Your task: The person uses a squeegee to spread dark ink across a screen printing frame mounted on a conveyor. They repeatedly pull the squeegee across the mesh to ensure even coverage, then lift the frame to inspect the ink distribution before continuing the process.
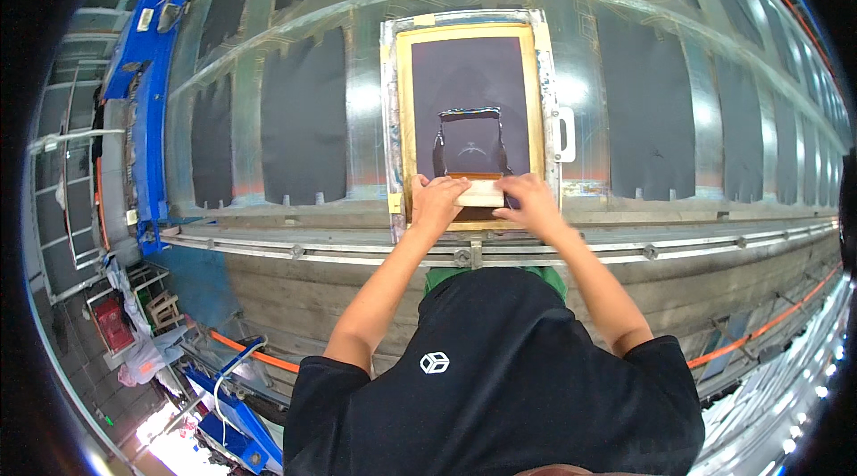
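Dark panels (303,119) flank a frame (535,110), left fingers (452,186) and right fingers (511,187) pinching a squeegee (482,195).

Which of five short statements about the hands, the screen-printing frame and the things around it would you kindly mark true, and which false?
1. The left hand and right hand both hold the squeegee. True.
2. The squeegee is at the end of the screen-printing frame farthest from the person. False: it is near the end closest to the person.
3. Dark panels lie to the left and right of the frame. True.
4. A white loop stands out by the frame's left edge. False: the white loop is by its right edge.
5. A yellow border surrounds the dark screen area. True.
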Motion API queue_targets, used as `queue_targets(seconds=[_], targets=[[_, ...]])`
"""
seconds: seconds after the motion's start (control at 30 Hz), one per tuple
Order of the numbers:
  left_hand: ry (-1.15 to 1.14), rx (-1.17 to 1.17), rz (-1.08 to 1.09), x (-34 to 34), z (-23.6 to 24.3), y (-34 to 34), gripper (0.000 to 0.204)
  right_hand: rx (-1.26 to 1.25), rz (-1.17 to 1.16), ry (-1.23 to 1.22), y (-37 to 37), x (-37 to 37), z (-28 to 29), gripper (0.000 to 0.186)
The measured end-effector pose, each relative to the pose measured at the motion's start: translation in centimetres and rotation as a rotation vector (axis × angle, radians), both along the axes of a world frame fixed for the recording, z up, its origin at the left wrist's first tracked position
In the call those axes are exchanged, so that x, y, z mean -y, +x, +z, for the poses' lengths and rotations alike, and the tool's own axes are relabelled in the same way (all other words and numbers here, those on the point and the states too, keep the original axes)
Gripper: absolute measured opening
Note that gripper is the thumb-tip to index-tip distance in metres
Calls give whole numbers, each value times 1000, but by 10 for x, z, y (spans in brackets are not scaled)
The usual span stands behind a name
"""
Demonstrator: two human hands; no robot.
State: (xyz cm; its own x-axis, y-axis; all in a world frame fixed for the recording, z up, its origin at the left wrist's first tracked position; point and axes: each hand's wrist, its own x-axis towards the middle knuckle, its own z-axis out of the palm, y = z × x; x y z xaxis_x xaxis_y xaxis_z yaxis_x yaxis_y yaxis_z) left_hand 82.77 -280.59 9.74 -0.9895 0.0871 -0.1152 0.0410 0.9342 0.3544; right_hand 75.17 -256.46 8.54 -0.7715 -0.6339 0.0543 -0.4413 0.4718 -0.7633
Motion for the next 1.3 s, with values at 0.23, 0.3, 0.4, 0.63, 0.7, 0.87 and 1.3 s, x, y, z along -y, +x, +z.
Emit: queue_targets(seconds=[0.23, 0.3, 0.4, 0.63, 0.7, 0.87, 1.3], targets=[[-72, -51, -71, -4, -14, 23, 52, 31, -649, -91, -130, -51, -68, 30], [-95, -17, -71, -6, -19, 30, 57, 74, -645, -172, -142, -42, -93, 29], [-96, 5, -13, -10, -34, 43, 59, 300, -751, 34, -149, -27, -79, 28], [-37, 20, 23, 25, -9, 68, 67, -86, -758, -116, -140, 4, -54, 27], [-27, 23, 75, 61, -10, 84, 68, -25, -744, -116, -123, 53, -43, 26], [28, 41, 170, 191, 9, 111, 60, 65, -738, -224, -78, 191, -47, 26], [0, -111, 70, 377, -2, 167, 60, 103, -767, -134, -11, 371, -49, 25]])
